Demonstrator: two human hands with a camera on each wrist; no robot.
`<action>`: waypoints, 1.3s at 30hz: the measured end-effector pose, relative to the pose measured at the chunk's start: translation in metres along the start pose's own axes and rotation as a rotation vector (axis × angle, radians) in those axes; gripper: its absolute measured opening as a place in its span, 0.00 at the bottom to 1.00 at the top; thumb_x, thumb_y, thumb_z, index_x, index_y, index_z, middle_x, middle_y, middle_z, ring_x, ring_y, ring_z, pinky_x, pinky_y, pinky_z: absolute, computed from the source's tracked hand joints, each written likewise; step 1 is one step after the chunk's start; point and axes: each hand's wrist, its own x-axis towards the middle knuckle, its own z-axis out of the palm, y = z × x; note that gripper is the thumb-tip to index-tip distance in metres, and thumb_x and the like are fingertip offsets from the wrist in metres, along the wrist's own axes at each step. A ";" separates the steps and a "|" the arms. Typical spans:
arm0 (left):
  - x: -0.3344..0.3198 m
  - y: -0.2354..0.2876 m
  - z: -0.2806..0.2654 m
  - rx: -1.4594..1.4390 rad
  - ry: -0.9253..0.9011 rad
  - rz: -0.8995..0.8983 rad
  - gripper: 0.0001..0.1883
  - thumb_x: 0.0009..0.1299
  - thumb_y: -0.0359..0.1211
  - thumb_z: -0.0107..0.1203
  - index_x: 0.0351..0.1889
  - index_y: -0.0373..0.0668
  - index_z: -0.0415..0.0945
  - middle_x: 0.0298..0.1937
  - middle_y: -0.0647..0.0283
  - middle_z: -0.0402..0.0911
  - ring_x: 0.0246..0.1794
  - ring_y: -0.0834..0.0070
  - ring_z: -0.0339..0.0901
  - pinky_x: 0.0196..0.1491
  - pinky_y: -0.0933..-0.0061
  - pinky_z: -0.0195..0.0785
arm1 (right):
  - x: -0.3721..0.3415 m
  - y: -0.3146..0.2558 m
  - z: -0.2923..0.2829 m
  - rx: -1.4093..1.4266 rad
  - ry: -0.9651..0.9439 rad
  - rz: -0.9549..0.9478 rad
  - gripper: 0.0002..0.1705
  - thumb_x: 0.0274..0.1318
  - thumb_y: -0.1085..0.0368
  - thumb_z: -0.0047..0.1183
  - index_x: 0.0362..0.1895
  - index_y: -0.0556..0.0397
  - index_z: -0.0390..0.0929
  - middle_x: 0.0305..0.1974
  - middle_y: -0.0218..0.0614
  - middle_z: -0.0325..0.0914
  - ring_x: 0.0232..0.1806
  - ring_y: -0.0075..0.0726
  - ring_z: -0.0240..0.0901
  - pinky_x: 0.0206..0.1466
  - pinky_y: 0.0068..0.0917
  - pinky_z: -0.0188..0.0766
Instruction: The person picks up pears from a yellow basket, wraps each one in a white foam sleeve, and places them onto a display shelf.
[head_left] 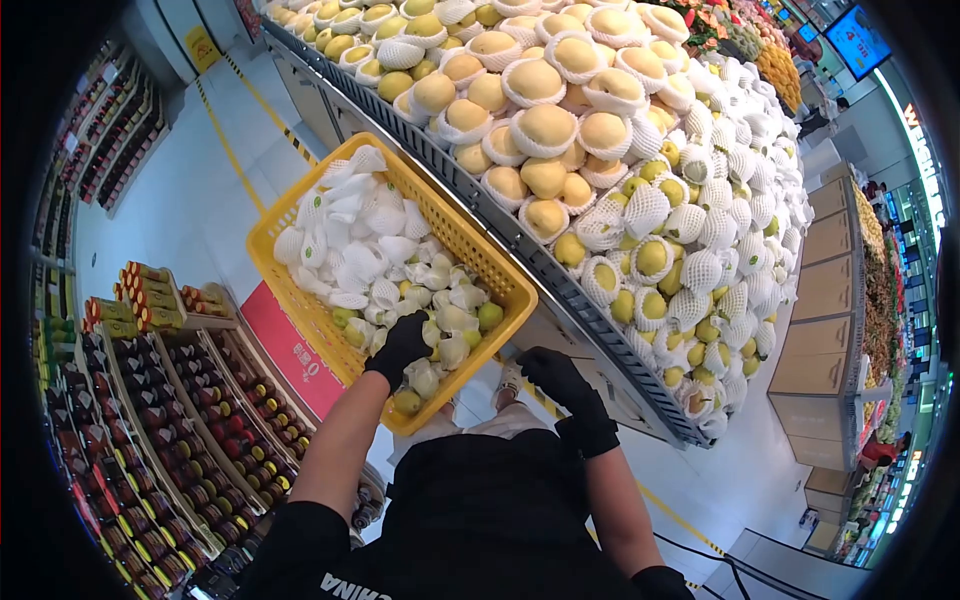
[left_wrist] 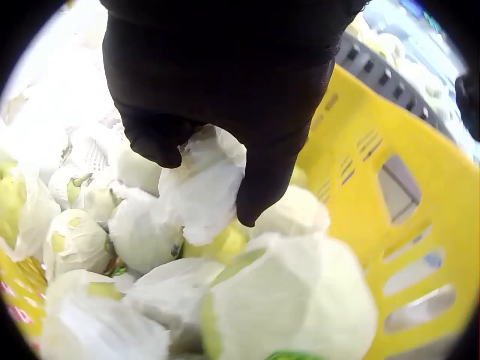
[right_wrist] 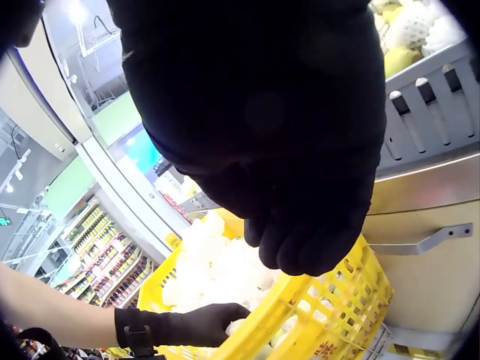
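In the head view my left hand (head_left: 400, 347), black-gloved, reaches into the near end of a yellow crate (head_left: 515, 290) of fruit. The left wrist view shows the left hand (left_wrist: 225, 82) with thumb and fingers around a white wrapping (left_wrist: 201, 187), its contents mostly hidden. Pale green fruits, some in thin white wraps, lie about it, including a large wrapped fruit (left_wrist: 300, 300) nearest the camera. My right hand (head_left: 553, 378) hangs outside the crate by its right side, fingers loosely curled, nothing seen in them; the right wrist view shows the right hand (right_wrist: 270, 150) above the crate rim.
White foam nets (head_left: 365, 220) fill the crate's far end. Along its right side runs a display stand edge (head_left: 470, 215) piled with yellow and net-wrapped fruit (head_left: 545, 130). Shelves of jars (head_left: 180, 440) stand at left. Feet are below the crate's near end.
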 end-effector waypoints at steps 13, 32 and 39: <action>-0.004 0.134 -0.112 -1.305 0.356 0.149 0.28 0.65 0.35 0.59 0.60 0.40 0.59 0.52 0.57 0.70 0.51 0.66 0.73 0.49 0.65 0.72 | 0.041 -0.066 0.042 0.414 -0.051 -0.067 0.31 0.58 0.53 0.54 0.61 0.55 0.63 0.51 0.40 0.71 0.42 0.31 0.73 0.44 0.27 0.72; -0.020 0.187 -0.111 -1.502 0.374 -0.155 0.26 0.70 0.36 0.54 0.60 0.39 0.55 0.55 0.53 0.67 0.54 0.63 0.71 0.49 0.66 0.74 | 0.028 -0.129 0.055 0.422 0.194 -0.282 0.37 0.49 0.62 0.63 0.62 0.55 0.61 0.50 0.41 0.71 0.44 0.28 0.71 0.47 0.26 0.72; -0.022 0.184 -0.106 -1.239 0.278 0.035 0.18 0.77 0.44 0.39 0.54 0.40 0.61 0.50 0.57 0.67 0.49 0.68 0.73 0.47 0.67 0.74 | 0.043 -0.107 0.050 0.582 0.185 -0.325 0.35 0.51 0.64 0.61 0.61 0.59 0.61 0.51 0.41 0.72 0.51 0.34 0.71 0.54 0.28 0.70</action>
